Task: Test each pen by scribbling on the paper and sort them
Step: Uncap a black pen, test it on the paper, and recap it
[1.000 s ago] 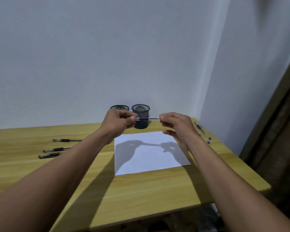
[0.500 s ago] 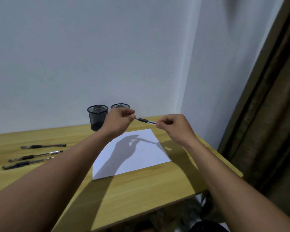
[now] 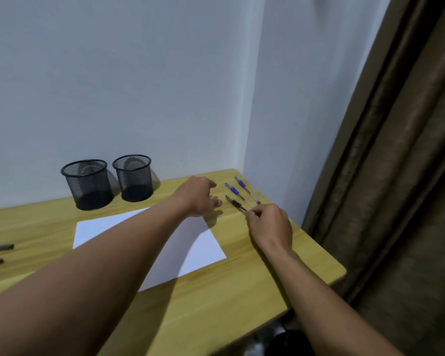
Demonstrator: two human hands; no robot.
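The black pen point(image 3: 236, 203) is lying low at the far right corner of the table point(image 3: 242, 291), just beside two blue pens point(image 3: 233, 189). The right hand point(image 3: 270, 227) is pinching its near end. The left hand point(image 3: 199, 196) is hovering close, fingers loose and apart. It is best to be moving slowly and not bumping the blue pens. Both mesh cups point(image 3: 87, 186) are looking empty.

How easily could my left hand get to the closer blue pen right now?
Probably yes: the left hand is open and empty, with only bare table between its fingers and the closer blue pen. The black pen pinched by the right hand lies beside it and might get nudged.
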